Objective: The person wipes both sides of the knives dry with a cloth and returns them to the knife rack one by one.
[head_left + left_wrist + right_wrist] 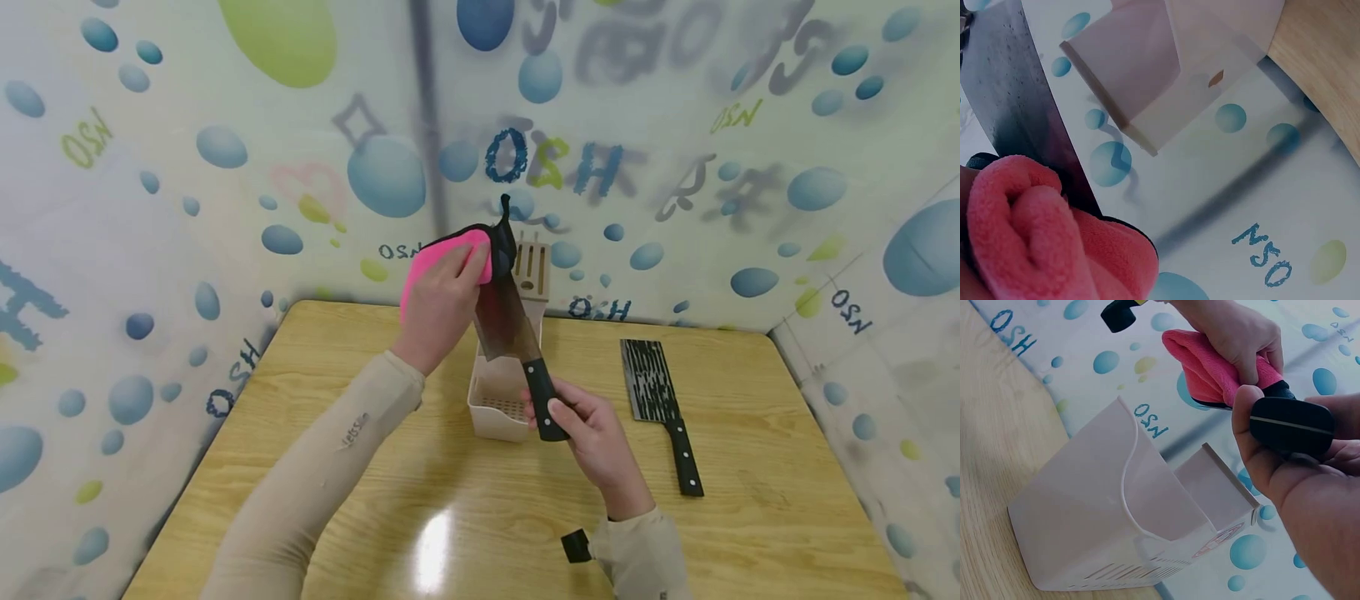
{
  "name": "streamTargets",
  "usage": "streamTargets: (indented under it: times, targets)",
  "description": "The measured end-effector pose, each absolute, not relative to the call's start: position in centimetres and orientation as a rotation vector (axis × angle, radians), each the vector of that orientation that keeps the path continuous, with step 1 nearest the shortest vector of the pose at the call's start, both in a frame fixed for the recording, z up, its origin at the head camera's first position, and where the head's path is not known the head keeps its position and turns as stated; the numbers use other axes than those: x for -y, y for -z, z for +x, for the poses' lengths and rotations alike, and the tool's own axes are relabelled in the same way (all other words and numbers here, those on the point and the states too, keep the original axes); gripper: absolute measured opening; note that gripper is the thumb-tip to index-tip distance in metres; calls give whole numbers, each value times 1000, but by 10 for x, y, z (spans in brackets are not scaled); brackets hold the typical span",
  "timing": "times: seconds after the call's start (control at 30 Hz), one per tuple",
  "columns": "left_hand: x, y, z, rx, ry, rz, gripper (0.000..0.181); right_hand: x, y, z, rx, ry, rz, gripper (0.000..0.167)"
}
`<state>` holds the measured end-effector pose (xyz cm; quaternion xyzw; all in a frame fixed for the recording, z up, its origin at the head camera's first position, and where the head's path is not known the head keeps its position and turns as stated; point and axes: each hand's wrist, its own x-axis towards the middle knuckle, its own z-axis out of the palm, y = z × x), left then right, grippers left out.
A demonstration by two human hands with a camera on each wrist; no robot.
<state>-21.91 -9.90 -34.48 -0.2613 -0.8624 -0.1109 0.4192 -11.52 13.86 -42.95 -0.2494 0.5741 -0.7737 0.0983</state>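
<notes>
My right hand (596,429) grips the black riveted handle of a cleaver (504,321), whose broad blade tilts up and away to the left. Around the blade's far end, my left hand (442,304) pinches a pink cloth (427,275) with a black edge. In the left wrist view the cloth (1041,231) is folded in a thick roll against the dark, speckled blade (1019,75). The right wrist view shows the handle's butt end (1291,425) inside the right hand. Part of the blade is hidden by cloth and fingers.
Behind and below the cleaver stands a pale plastic knife holder (498,429) with a slotted brown top (532,271). A second cleaver (651,379), with a black-and-silver patterned blade, lies on the wooden table (750,450) at the right. A patterned wall covering (660,167) rises behind the table.
</notes>
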Motion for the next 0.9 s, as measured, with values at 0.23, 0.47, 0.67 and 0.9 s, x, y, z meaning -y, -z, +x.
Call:
streamTargets:
  times: [0.23,0.47,0.67,0.9]
  targets:
    - [102,341,-221,2204,297,-641,41,-138,429,-115,-1697,2271,-762,43]
    - [99,340,-217,2239,236,-689,44,-139,427,-117,-1736,2242,-727,44]
    - [91,341,-211,2211,175,-752,39,-140,423,-118,-1801,2215,-686,43]
    - [84,343,-204,2176,183,-847,35,-141,420,-118,-1881,2170,-650,42]
